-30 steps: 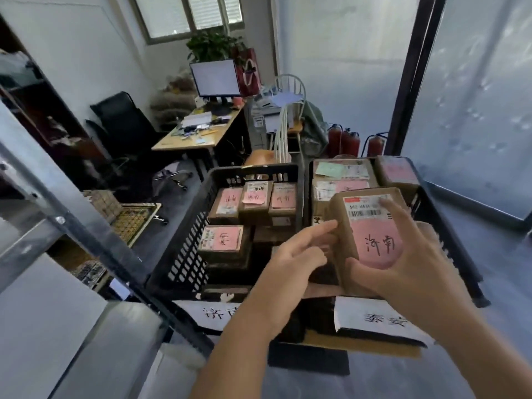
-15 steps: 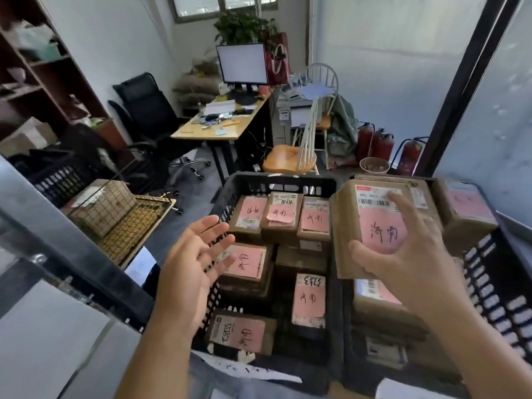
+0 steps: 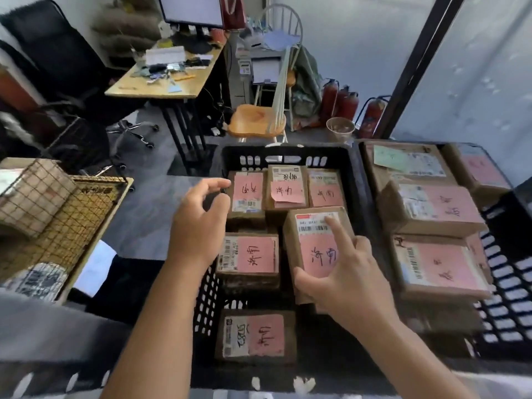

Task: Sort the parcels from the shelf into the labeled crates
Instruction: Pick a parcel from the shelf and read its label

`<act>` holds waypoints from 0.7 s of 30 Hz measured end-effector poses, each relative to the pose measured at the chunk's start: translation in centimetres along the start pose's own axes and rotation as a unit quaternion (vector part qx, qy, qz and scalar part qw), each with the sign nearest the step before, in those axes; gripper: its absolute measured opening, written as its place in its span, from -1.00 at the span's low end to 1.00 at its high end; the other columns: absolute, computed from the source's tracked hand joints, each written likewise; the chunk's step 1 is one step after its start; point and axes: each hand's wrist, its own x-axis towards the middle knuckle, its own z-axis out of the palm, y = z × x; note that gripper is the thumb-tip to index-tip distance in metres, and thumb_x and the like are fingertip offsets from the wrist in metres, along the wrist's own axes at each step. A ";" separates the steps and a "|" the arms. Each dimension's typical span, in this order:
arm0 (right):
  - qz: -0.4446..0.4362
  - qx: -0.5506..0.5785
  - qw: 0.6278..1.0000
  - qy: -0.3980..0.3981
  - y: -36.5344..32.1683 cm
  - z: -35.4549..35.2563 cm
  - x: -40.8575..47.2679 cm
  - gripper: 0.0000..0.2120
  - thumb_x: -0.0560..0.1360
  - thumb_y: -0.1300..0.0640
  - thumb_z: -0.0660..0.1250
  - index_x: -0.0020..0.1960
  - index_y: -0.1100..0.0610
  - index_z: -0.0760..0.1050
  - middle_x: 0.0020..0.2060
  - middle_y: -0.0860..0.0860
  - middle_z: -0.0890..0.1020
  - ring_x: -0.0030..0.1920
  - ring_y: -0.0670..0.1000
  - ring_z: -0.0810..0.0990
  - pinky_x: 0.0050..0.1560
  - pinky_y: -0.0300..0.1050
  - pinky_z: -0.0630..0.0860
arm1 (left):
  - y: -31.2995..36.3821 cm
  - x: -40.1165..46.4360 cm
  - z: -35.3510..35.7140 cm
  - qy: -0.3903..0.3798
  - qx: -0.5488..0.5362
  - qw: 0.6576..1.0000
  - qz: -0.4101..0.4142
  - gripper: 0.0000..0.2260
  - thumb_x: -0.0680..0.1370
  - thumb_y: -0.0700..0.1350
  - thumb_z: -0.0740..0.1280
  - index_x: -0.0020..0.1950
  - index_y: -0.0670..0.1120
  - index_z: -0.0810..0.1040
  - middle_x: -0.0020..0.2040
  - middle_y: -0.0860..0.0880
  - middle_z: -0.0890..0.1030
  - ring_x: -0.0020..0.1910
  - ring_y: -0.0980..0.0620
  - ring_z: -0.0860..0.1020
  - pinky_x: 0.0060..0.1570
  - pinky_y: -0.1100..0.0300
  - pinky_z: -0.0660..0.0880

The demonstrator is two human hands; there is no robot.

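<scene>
My right hand holds a brown cardboard parcel with a pink handwritten label, thumb at its lower left edge and forefinger across its barcode. The parcel sits low inside the left black crate, among several other pink-labelled parcels. My left hand hovers over the crate's left wall with fingers loosely curled, holding nothing. A second black crate on the right holds larger pink-labelled parcels.
A wire basket stands on a mesh tray at the left. Behind the crates are a wooden chair, a cluttered desk, red fire extinguishers and a plastic cup. Grey floor lies between the basket and the crates.
My right hand has carried the parcel from above the right crate leftward and down into the left crate. My left hand has moved up beside the crate's left wall, its fingers curling.
</scene>
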 end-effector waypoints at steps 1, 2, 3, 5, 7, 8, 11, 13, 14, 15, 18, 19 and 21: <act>0.010 -0.015 1.000 -0.003 0.4 1.0 -0.1 -0.04 0.30 -0.39 0.41 0.54 -0.36 -0.05 0.17 -0.06 0.29 0.20 0.05 0.45 0.02 0.04 0.60 | -0.6 0.4 0.4 -0.016 0.003 1.000 0.003 -0.77 0.58 0.04 0.25 0.18 0.23 0.59 0.28 0.10 0.63 0.23 0.06 0.59 0.22 0.07 0.55; 0.020 -0.033 0.999 -0.005 0.8 1.9 -0.1 -0.03 0.31 -0.39 0.40 0.56 -0.33 -0.06 0.20 -0.05 0.29 0.22 0.05 0.43 0.01 0.01 0.58 | -1.1 0.8 0.7 -0.029 0.009 1.000 0.004 -0.80 0.63 0.00 0.27 0.20 0.21 0.59 0.30 0.11 0.62 0.27 0.10 0.57 0.19 0.14 0.50; 0.028 -0.057 0.998 -0.006 1.2 2.6 0.0 -0.01 0.32 -0.40 0.39 0.58 -0.29 -0.07 0.22 -0.04 0.28 0.24 0.06 0.40 0.02 -0.01 0.55 | -1.7 1.2 1.1 -0.039 0.014 0.999 0.007 -0.79 0.67 -0.04 0.26 0.23 0.19 0.60 0.33 0.11 0.60 0.31 0.12 0.55 0.20 0.17 0.46; 0.045 -0.110 0.993 0.003 2.0 3.9 0.5 0.00 0.35 -0.42 0.36 0.62 -0.18 -0.06 0.28 0.00 0.26 0.29 0.07 0.35 0.04 -0.06 0.54 | -2.3 1.8 1.8 -0.056 0.019 0.998 0.003 -0.76 0.68 -0.07 0.24 0.26 0.17 0.60 0.36 0.11 0.59 0.38 0.10 0.51 0.22 0.16 0.43; 0.044 -0.171 0.984 0.021 2.6 4.9 0.9 -0.05 0.39 -0.43 0.31 0.61 -0.04 0.06 0.38 0.07 0.26 0.38 0.11 0.30 0.13 -0.06 0.55 | -2.5 2.2 2.4 -0.065 0.015 0.998 0.002 -0.76 0.68 -0.07 0.24 0.27 0.17 0.60 0.37 0.11 0.58 0.39 0.11 0.50 0.19 0.20 0.43; 0.034 -0.200 0.979 0.026 2.8 5.5 0.9 -0.11 0.41 -0.41 0.29 0.58 0.04 0.18 0.42 0.11 0.27 0.44 0.14 0.27 0.21 -0.03 0.54 | -2.6 2.3 2.6 -0.065 0.013 0.998 0.003 -0.76 0.68 -0.07 0.24 0.27 0.17 0.60 0.37 0.11 0.57 0.39 0.11 0.49 0.20 0.21 0.44; -0.011 -0.268 0.963 0.025 3.4 6.9 1.3 -0.29 0.45 -0.28 0.35 0.41 0.19 0.47 0.45 0.21 0.38 0.55 0.23 0.24 0.48 0.14 0.39 | -2.7 2.6 2.9 -0.060 0.014 0.998 0.016 -0.76 0.67 -0.06 0.25 0.27 0.18 0.60 0.38 0.12 0.58 0.41 0.11 0.49 0.34 0.08 0.48; -0.021 -0.286 0.958 0.011 3.8 7.3 1.6 -0.30 0.46 -0.25 0.37 0.41 0.21 0.49 0.41 0.21 0.45 0.51 0.22 0.33 0.53 0.15 0.33 | -2.5 2.7 2.7 -0.058 0.018 0.998 0.015 -0.76 0.68 -0.06 0.25 0.27 0.18 0.60 0.38 0.12 0.57 0.40 0.13 0.49 0.29 0.14 0.46; -0.028 -0.290 0.957 0.008 3.9 7.2 1.8 -0.32 0.48 -0.25 0.35 0.40 0.20 0.49 0.38 0.18 0.47 0.46 0.19 0.38 0.49 0.12 0.37 | -2.5 2.7 2.7 -0.056 0.021 0.998 0.016 -0.76 0.68 -0.06 0.25 0.26 0.18 0.60 0.37 0.13 0.58 0.38 0.15 0.49 0.27 0.17 0.44; -0.035 -0.289 0.957 0.008 4.0 7.0 1.9 -0.35 0.49 -0.26 0.34 0.39 0.17 0.49 0.34 0.15 0.50 0.40 0.16 0.43 0.42 0.09 0.43 | -2.5 2.6 2.6 -0.055 0.022 0.998 0.018 -0.76 0.68 -0.06 0.25 0.26 0.18 0.61 0.36 0.13 0.58 0.37 0.15 0.49 0.28 0.16 0.46; -0.041 -0.293 0.955 -0.004 3.7 6.3 2.3 -0.37 0.52 -0.31 0.27 0.41 0.09 0.43 0.32 0.09 0.48 0.34 0.11 0.44 0.29 0.02 0.47 | -1.9 2.2 2.7 -0.058 0.033 0.997 0.036 -0.77 0.67 -0.07 0.25 0.25 0.18 0.60 0.34 0.14 0.58 0.36 0.14 0.51 0.33 0.07 0.52; -0.042 -0.295 0.955 -0.009 3.5 6.1 2.4 -0.35 0.52 -0.33 0.26 0.44 0.07 0.41 0.34 0.08 0.47 0.37 0.11 0.42 0.30 0.02 0.47 | -1.7 2.0 2.7 -0.061 0.049 0.996 0.049 -0.78 0.67 -0.07 0.26 0.24 0.18 0.60 0.34 0.14 0.58 0.36 0.14 0.50 0.28 0.13 0.51; -0.051 -0.279 0.959 -0.002 2.8 5.3 2.4 -0.31 0.52 -0.37 0.24 0.48 0.05 0.38 0.36 0.05 0.47 0.39 0.10 0.41 0.32 0.01 0.46 | -1.3 1.7 2.6 -0.067 0.118 0.986 0.095 -0.79 0.66 -0.06 0.28 0.24 0.17 0.59 0.33 0.14 0.55 0.39 0.12 0.46 0.24 0.18 0.43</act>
